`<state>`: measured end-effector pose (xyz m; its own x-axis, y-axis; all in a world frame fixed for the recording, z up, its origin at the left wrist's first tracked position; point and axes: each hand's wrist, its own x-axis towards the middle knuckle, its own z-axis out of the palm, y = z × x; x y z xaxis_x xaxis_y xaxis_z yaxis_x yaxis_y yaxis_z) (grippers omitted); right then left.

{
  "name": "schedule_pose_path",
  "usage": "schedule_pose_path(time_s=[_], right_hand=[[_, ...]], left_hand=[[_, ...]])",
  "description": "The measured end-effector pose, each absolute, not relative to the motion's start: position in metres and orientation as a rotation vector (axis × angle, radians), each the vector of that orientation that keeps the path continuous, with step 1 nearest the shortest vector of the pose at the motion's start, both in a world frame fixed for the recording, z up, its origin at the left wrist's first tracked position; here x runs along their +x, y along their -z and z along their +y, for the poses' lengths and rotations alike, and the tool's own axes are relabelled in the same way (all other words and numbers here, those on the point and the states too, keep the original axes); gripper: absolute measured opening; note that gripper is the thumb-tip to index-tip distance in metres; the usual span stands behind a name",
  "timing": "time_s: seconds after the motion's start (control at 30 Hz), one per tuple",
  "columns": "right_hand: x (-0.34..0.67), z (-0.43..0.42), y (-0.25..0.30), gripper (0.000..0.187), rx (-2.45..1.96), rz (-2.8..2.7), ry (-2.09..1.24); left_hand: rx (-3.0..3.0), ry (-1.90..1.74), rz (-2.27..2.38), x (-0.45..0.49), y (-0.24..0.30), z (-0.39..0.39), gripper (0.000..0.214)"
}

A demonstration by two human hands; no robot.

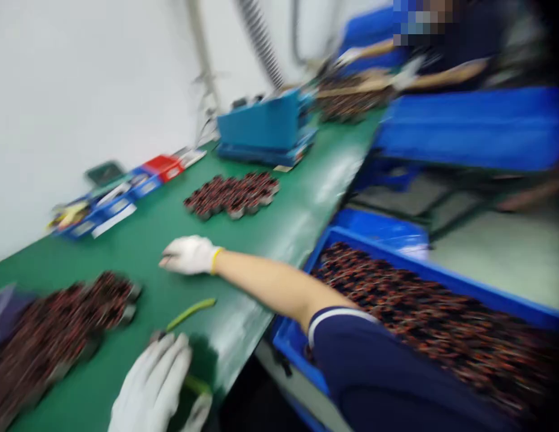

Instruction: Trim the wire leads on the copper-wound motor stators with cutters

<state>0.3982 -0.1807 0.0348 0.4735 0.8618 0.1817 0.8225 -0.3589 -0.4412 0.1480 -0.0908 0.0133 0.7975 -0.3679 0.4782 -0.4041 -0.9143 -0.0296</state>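
My right hand (189,255), in a white glove, reaches out over the green table (270,240). It rests there with fingers curled, and blur hides whether it holds anything. My left hand (153,384), also gloved, is at the bottom edge, lying on a green-handled tool (191,311) whose metal head is by my fingertips. A heap of small dark red wound parts (58,336) lies just left of both hands. A second cluster of the same parts (234,195) sits farther out on the table.
A blue crate (441,282) full of the same parts stands beside the table on the right. A blue machine (265,129) and small blue and red bins (126,192) line the far wall side. A co-worker's arms (445,75) work at the far end.
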Motion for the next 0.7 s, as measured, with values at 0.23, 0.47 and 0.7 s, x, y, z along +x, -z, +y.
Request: schedule_pose_path(time_s=[0.23, 0.47, 0.7], right_hand=[[0.406, -0.164, 0.025, 0.061, -2.246, -1.139, -0.154], [0.397, -0.174, 0.031, 0.036, -2.407, -1.038, -0.055], [0.38, -0.175, -0.005, 0.073, -2.431, -1.059, -0.106]], left_hand=[[3.01, -0.689, 0.915, -0.034, -0.013, -0.082, 0.067], [3.042, -0.815, 1.236, -0.111, 0.042, -0.053, 0.055], [2.985, -0.923, 1.165, -0.108, 0.031, -0.063, 0.047]])
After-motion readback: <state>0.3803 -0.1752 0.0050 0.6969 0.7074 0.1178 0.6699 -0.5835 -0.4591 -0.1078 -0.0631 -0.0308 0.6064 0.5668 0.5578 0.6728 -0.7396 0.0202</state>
